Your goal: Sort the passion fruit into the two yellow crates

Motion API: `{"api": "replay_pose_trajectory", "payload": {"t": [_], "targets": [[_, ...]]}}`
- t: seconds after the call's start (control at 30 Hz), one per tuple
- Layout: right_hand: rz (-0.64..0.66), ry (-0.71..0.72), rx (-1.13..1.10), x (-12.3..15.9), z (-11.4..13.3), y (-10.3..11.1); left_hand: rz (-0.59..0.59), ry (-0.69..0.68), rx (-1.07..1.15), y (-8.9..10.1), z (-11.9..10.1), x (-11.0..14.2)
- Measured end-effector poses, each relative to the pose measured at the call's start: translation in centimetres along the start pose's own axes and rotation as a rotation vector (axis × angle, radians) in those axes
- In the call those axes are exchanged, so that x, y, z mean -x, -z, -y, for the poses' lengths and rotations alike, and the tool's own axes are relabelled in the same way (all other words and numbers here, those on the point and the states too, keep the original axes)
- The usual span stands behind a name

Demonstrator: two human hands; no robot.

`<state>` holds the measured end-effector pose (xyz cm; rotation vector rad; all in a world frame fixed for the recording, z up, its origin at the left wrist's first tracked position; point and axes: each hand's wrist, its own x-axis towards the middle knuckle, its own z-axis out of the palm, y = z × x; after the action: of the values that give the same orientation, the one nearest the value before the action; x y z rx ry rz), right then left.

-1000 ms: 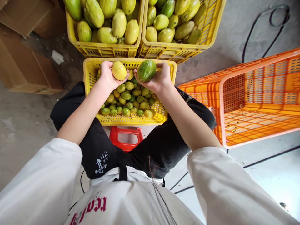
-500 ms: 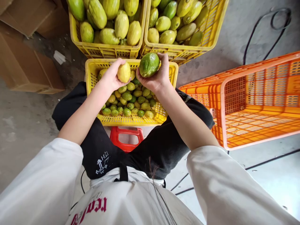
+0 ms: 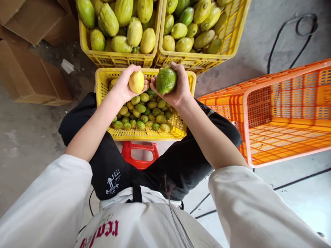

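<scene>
Dark red letters (image 3: 110,229) are running across the chest of the white shirt (image 3: 139,224), slanting, no whole word reading surely. Thin script (image 3: 107,218) is curling beside them, too faint for reading. On the left leg of the black trousers (image 3: 160,175), white capitals (image 3: 116,174) resembling "TH" are standing by an emblem (image 3: 112,186); white marks (image 3: 209,111) near the right knee are staying illegible.
</scene>
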<state>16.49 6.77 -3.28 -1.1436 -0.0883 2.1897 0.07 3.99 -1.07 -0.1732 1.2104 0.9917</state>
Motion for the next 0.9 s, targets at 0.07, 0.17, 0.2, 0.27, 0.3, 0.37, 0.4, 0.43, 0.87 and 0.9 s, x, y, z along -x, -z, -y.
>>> {"api": "replay_pose_trajectory", "payload": {"t": [0.07, 0.17, 0.2, 0.27, 0.3, 0.37, 0.4, 0.43, 0.87, 0.9], "targets": [[-0.008, -0.028, 0.003, -0.2, 0.1, 0.5, 0.022, -0.011, -0.040, -0.2, -0.2, 0.4], [-0.024, -0.034, 0.004, -0.5, 0.1, 1.4, 0.047, -0.008, -0.125, -0.3, -0.3, 0.3], [-0.025, -0.021, 0.008, -0.6, 0.0, 1.7, 0.053, -0.001, -0.157, -0.2, -0.3, 0.1], [-0.013, -0.001, 0.017, -0.7, -0.1, 2.2, 0.059, 0.010, -0.230, 0.0, -0.1, -0.2], [-0.006, 0.002, 0.020, -0.7, -0.1, 2.3, 0.056, 0.007, -0.262, 0.1, 0.0, -0.4], [-0.002, 0.011, 0.025, -0.6, 0.0, 2.6, 0.047, -0.002, -0.314, 0.3, 0.2, -0.5], [-0.008, 0.021, 0.028, -0.5, 0.1, 2.7, 0.044, -0.005, -0.333, 0.4, 0.3, -0.5], [-0.018, 0.034, 0.031, -0.3, 0.2, 2.7, 0.043, -0.007, -0.348, 0.4, 0.4, -0.4], [0.002, -0.030, 0.059, 0.2, 0.6, -1.1, 0.029, -0.057, -0.005, 0.5, -0.7, 0.2], [-0.013, -0.045, 0.053, 0.0, 0.5, -1.3, 0.033, -0.049, -0.006, 0.6, -0.8, 0.1]]}}
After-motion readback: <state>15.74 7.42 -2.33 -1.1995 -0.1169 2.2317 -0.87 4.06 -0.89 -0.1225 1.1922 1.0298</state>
